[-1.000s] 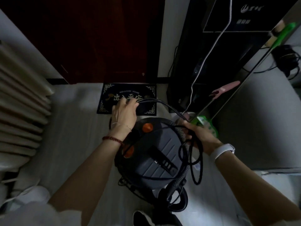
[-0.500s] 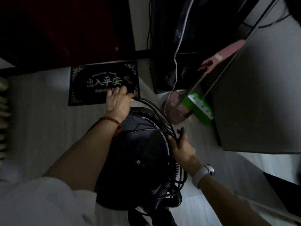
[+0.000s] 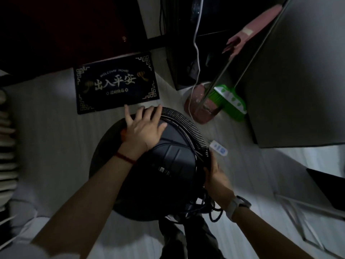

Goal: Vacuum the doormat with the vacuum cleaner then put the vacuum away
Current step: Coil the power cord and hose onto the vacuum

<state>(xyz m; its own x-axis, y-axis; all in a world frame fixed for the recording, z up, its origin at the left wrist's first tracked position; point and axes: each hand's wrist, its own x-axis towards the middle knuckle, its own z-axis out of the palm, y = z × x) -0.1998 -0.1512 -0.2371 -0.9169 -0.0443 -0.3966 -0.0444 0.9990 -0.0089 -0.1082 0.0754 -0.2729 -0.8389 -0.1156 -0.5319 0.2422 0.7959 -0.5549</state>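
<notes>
On the pale floor by the door: the vacuum cleaner (image 3: 164,165), a dark round canister, stands just short of the doormat (image 3: 115,83).
Change: half a second ago the left hand reached the mat's near edge; now it has drawn back and the mat lies fully uncovered.
Left hand (image 3: 144,126): fingers spread flat, pressing on the canister's top.
Right hand (image 3: 214,172): curled round the ribbed hose (image 3: 188,126) and black cord at the canister's right rim.
Nearby: green broom (image 3: 229,101) and pink dustpan (image 3: 199,107) to the right.
</notes>
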